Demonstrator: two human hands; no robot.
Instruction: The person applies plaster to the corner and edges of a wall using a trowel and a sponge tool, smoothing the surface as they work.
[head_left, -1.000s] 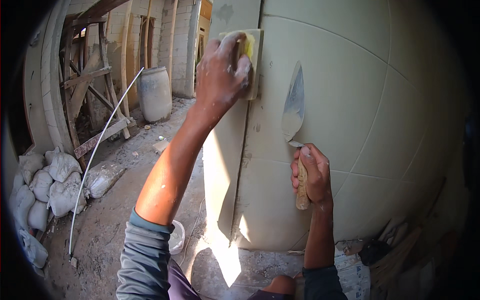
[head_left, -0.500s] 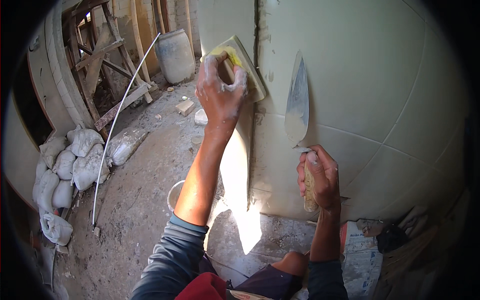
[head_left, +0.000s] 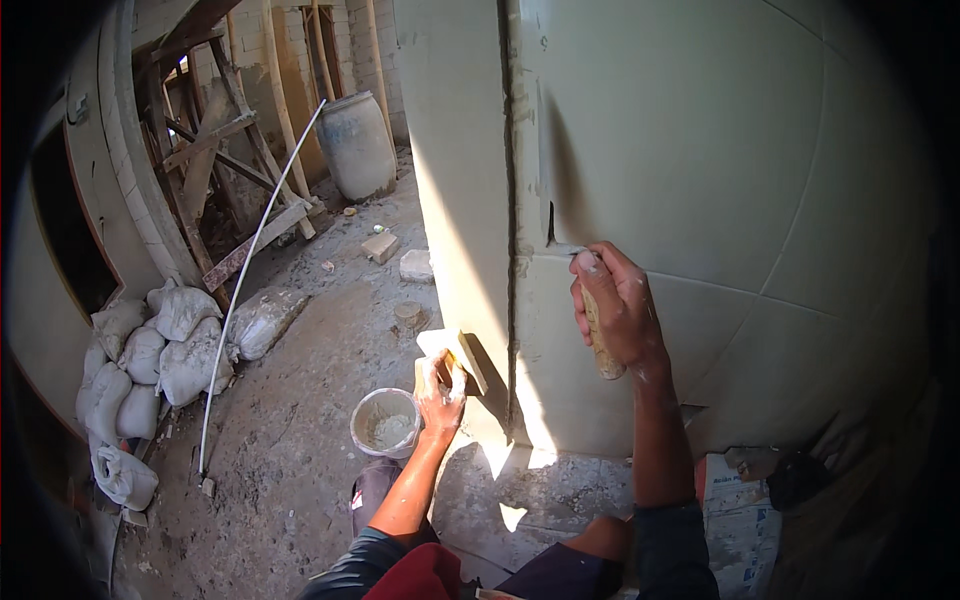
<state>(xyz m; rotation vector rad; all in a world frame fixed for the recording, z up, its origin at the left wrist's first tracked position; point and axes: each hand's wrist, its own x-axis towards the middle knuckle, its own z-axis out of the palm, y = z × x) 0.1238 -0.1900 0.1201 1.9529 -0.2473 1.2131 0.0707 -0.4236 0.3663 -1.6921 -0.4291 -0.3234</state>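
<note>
My left hand (head_left: pixel 438 398) is closed on a square, pale float (head_left: pixel 462 352) with a yellow back. The float is low against the sunlit edge of the narrow tiled face (head_left: pixel 455 130), left of a vertical corner joint (head_left: pixel 507 240). In my right hand (head_left: pixel 625 310) the wooden handle of a pointing trowel (head_left: pixel 603 345) is gripped. Its blade points up, seen nearly edge-on, close to the large tiled wall (head_left: pixel 700 150) just right of the joint. Whether the blade touches the tiles I cannot tell.
Below the float stands a small bucket (head_left: pixel 358 422) with whitish paste in it. White sacks (head_left: pixel 190 355) and a thin white pole (head_left: pixel 245 265) are at left. Farther back are a barrel (head_left: pixel 357 150), loose blocks (head_left: pixel 380 247) and a wooden frame (head_left: pixel 215 150). A paper bag (head_left: pixel 735 525) lies lower right.
My left hand has moved down along the narrow face with the float. My right hand has risen and shifted left, turning the trowel blade from face-on to nearly edge-on beside the corner joint.
</note>
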